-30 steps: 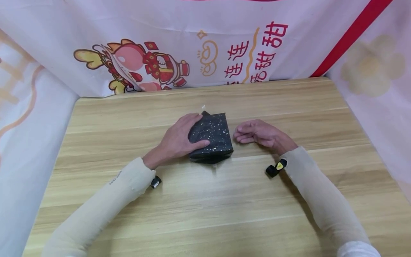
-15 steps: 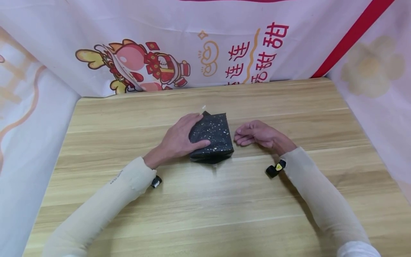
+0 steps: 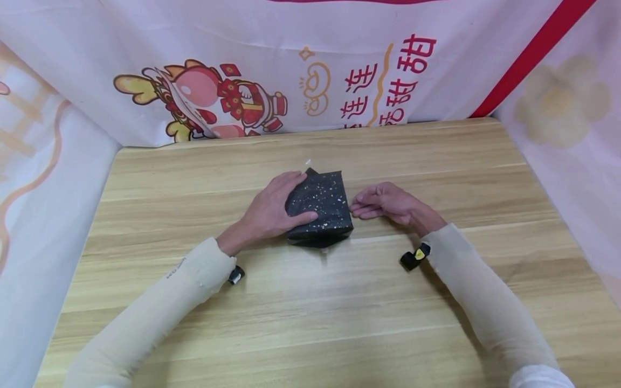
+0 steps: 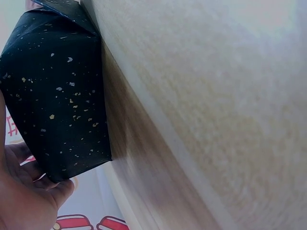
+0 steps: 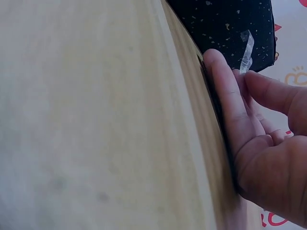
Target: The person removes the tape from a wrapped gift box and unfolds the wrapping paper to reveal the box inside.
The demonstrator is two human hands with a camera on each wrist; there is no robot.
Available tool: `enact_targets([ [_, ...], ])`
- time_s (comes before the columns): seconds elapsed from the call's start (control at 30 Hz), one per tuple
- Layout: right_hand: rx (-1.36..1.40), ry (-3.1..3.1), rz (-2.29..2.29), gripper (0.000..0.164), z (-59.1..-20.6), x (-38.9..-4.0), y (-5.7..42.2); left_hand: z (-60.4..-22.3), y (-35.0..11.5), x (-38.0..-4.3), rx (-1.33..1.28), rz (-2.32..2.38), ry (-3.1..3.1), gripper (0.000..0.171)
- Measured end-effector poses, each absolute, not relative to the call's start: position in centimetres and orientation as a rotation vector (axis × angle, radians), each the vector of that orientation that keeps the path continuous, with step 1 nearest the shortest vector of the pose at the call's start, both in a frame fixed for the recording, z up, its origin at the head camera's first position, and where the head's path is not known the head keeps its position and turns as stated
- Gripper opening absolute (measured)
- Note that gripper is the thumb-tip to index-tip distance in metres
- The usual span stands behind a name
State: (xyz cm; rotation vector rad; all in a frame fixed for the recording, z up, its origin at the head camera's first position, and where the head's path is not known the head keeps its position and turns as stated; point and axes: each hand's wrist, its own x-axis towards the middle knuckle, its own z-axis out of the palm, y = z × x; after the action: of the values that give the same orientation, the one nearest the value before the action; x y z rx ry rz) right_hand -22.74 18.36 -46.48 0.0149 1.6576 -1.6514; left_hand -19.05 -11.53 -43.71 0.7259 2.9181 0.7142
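Note:
A black wrapped package [image 3: 322, 202] with gold and silver flecks lies on the wooden table. My left hand [image 3: 271, 207] grips it from the left, thumb over the near part of its top and fingers along the far left side. In the left wrist view the left hand [image 4: 31, 191] holds one end of the package [image 4: 62, 96]. At the package's right side is my right hand [image 3: 388, 202]. The right wrist view shows a strip of clear tape [image 5: 247, 53] stuck to the package, its loose end pinched between thumb and fingers of the right hand [image 5: 264, 129].
The wooden table [image 3: 310, 323] reaches around both forearms. A white printed cloth [image 3: 271, 32] hangs behind the table's far edge, and pale cloths flank the left and right sides. A small bit of clear tape [image 3: 308, 161] sticks up at the package's far corner.
My right hand has drawn slightly left, closer to the package's right side. The left hand and the package have stayed in place.

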Motion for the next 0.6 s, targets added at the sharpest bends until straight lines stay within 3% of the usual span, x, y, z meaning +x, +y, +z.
enact_targets([
  [0.6,0.042,1.713,-1.637,0.032,-46.51,-22.65,17.76,-43.85,-11.49,-19.03,0.718,0.722,2.921,0.095],
])
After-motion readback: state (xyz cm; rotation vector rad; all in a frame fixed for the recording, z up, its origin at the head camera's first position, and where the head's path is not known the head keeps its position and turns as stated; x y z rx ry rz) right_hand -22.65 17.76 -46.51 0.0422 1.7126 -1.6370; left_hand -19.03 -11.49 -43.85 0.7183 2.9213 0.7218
